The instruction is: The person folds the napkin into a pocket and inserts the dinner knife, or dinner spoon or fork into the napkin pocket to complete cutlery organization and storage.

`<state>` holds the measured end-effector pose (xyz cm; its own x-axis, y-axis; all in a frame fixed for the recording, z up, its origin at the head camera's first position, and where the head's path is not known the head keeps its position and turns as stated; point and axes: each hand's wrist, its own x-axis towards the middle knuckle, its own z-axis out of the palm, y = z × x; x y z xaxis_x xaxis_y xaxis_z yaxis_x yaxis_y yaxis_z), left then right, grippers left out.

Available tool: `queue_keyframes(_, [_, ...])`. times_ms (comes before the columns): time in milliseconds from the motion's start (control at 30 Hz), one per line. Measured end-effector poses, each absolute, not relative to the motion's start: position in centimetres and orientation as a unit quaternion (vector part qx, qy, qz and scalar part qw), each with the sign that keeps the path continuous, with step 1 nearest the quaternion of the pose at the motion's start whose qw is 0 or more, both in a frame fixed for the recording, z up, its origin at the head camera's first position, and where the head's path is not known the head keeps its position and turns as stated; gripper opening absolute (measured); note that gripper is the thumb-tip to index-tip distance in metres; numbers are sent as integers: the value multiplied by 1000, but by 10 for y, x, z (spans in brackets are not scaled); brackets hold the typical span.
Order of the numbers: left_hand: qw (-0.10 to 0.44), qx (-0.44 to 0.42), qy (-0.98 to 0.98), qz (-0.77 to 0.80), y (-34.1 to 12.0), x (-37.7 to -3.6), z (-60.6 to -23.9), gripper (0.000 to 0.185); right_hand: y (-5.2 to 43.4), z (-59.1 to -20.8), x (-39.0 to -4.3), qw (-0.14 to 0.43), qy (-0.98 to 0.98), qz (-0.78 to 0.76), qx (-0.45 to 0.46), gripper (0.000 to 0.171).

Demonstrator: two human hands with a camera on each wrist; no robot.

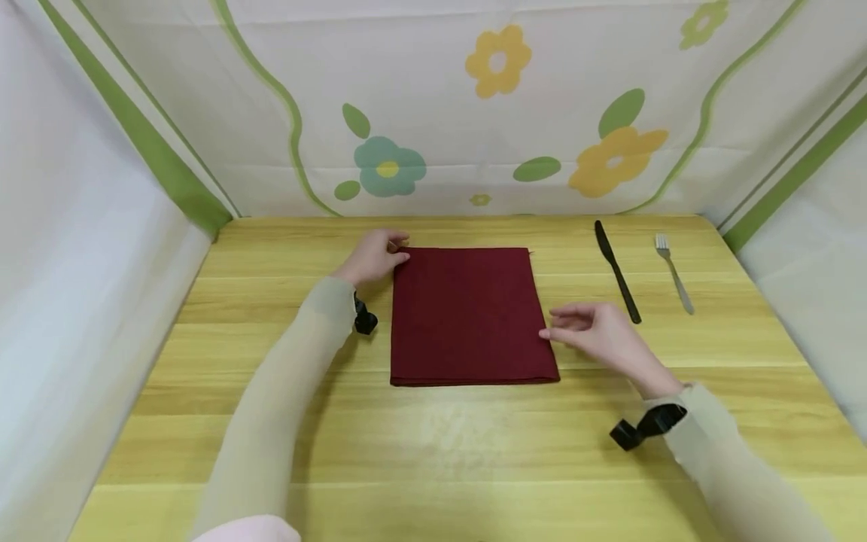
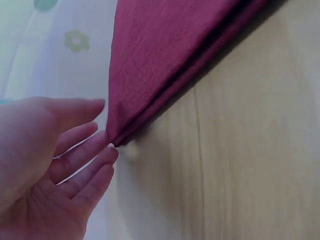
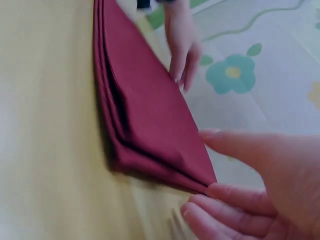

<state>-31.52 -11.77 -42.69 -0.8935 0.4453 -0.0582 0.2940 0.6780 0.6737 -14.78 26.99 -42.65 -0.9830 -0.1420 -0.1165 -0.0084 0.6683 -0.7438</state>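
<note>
A dark red folded cloth napkin [image 1: 467, 316] lies flat on the wooden table, its layers showing along the near edge in the head view. At its far left corner is my left hand [image 1: 372, 257]; in the left wrist view the fingertips [image 2: 111, 156] touch the corner while the thumb stands apart from them. My right hand [image 1: 603, 331] is at the right edge, thumb tip over the cloth's border. From the right wrist, the thumb [image 3: 235, 142] and fingers of that hand are spread apart beside the stacked layers [image 3: 160, 170], fingertips right at a corner.
To the right of the cloth, a black table knife [image 1: 617, 271] lies slanted, with a silver fork [image 1: 673, 271] beyond it. A white curtain with printed flowers [image 1: 433, 98] rises behind the table's far edge. White fabric also hangs at both sides.
</note>
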Motion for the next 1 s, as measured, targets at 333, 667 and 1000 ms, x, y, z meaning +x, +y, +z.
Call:
queue_keyframes(333, [112, 182, 910, 356, -116, -326, -436, 32, 260, -434, -107, 134, 885, -445, 29, 46])
queue_keyframes(667, [116, 169, 913, 354, -115, -325, -433, 22, 256, -438, -105, 122, 894, -430, 20, 27])
queue_keyframes(1000, [142, 177, 906, 356, -115, -324, -430, 29, 253, -434, -106, 107, 881, -462, 7, 17])
